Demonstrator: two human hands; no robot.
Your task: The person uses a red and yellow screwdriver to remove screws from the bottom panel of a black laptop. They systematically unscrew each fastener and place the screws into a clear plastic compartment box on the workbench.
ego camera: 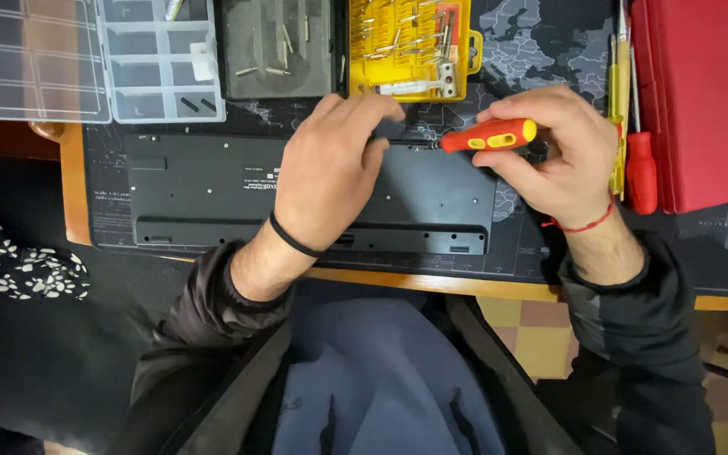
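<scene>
While the black keyboard [212,190] lies underside up across a dark desk mat printed with a world map [549,50], both hands are busy at its far edge. The left hand [330,164] is pressed palm down on the plastic back, fingers curled forward to the upper rim, clasping nothing that I can make out; a black band sits on that wrist. The right hand [562,152] is wrapped around a small screwdriver with an orange and yellow handle [490,135], held almost level, its dark tip reaching toward the left fingertips at the keyboard's rim. A red cord circles the right wrist.

Behind the keyboard stands a row of cases. On the far left, a clear plastic organiser [31,59] shows mostly bare compartments; the next clear box [162,59] holds a few small dark pieces in its lower cells and a whitish part higher up. Beside it, a grey lidded tray [275,50] contains scattered metal bits. A yellow case [410,46] is packed with rows of slim driver bits. To the right lie two more screwdrivers [638,160], one red-handled, just beside a closed red box [705,101].
</scene>
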